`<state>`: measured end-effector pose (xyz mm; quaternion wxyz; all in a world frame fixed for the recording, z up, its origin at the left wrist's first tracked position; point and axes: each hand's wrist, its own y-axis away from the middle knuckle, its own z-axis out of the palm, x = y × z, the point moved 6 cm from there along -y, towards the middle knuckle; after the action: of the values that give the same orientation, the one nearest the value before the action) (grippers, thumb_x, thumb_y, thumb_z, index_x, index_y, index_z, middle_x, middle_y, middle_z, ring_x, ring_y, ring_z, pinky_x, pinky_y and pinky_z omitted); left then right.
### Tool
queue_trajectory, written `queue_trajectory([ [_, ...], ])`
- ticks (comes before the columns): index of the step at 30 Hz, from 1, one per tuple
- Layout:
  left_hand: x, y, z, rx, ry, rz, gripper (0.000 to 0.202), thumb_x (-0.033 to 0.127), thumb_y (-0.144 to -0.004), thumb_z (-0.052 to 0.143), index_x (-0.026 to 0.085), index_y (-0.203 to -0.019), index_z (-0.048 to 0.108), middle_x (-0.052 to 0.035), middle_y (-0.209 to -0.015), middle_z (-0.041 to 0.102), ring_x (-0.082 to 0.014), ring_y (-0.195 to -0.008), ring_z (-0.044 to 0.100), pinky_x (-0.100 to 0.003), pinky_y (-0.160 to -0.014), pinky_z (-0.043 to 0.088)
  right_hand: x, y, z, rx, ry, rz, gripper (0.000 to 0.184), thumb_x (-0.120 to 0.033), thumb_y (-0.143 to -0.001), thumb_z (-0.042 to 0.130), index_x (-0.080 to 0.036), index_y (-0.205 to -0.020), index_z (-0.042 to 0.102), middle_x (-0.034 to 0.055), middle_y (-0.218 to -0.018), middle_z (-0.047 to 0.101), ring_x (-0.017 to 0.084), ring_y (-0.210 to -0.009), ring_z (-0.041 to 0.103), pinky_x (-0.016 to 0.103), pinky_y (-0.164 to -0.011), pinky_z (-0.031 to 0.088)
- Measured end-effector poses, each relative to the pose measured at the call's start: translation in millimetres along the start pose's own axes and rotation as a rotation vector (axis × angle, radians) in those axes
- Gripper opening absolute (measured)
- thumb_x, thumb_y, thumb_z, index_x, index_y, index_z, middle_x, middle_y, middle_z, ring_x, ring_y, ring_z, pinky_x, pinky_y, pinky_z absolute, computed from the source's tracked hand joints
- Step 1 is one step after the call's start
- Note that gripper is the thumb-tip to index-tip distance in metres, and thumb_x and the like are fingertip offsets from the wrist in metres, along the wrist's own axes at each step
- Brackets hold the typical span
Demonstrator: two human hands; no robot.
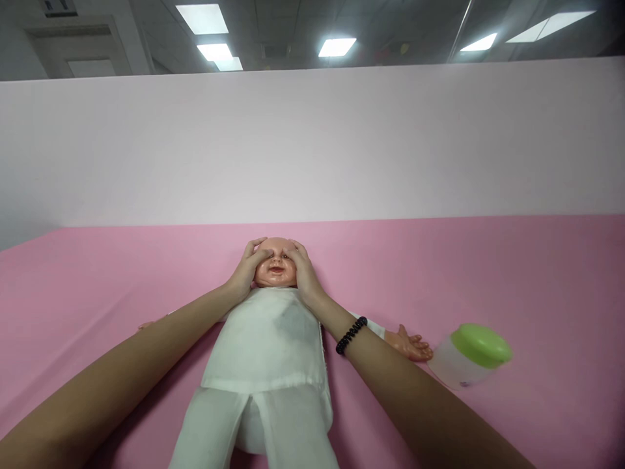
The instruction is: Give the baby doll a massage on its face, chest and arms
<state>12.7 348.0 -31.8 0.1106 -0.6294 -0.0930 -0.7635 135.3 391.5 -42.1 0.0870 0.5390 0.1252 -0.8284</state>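
A baby doll in a white cloth suit with a smooth, glossy, flesh-toned head (pixel 263 358) lies on its back on a pink, lightly creased covering (pixel 547 280), its head pointing away from the person and its feet out of view. The person's left hand (pixel 247 268) and right hand (pixel 306 272) grasp the doll's head between them, one on each side, fingers curved around the sides and thumbs resting across the eye area; how hard they press cannot be told. A black coiled band (pixel 351 335) circles the right wrist, above the doll's outstretched arm. That arm ends in a moulded hand (pixel 410 344), and just beside it, to the right of the doll, sits a translucent tub with a bright green lid (pixel 481 345); whether the two touch is unclear. Beyond the doll's head rises a plain white panel (pixel 312 143). The head looks like stiff, hollow plastic, probably light, slightly slippery and unlikely to dent, while the clothed body seems softer and may sag if lifted by the head alone. Cupped palms on both sides of the head suit the smooth surface; for lifting, a palm beneath the doll's back would likely support it better.
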Motion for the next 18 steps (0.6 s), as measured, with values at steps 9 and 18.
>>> queue_trajectory([
  [9,-0.2,-2.2,0.2,-0.016,0.012,0.024,0.052,0.036,-0.081,0.072,0.031,-0.128,0.052,-0.0038,-0.117,0.063,-0.0187,-0.096,0.068,-0.027,-0.075,0.057,3.7,-4.8,-3.8,0.02,0.056,-0.02,0.054,-0.046,-0.074,0.064,-0.025,-0.123,0.055,0.0032,-0.121,0.063,0.022,-0.113,0.059,0.035,-0.096,0.049],
  [18,2.4,1.4,1.2,-0.013,0.017,0.021,0.053,0.037,-0.081,0.073,0.03,-0.129,0.052,-0.0043,-0.118,0.063,-0.0186,-0.094,0.068,-0.026,-0.075,0.057,3.0,-1.7,-3.3,0.005,0.073,0.0,0.063,-0.049,-0.074,0.068,-0.026,-0.13,0.052,0.0045,-0.13,0.06,0.023,-0.115,0.06,0.036,-0.098,0.049],
])
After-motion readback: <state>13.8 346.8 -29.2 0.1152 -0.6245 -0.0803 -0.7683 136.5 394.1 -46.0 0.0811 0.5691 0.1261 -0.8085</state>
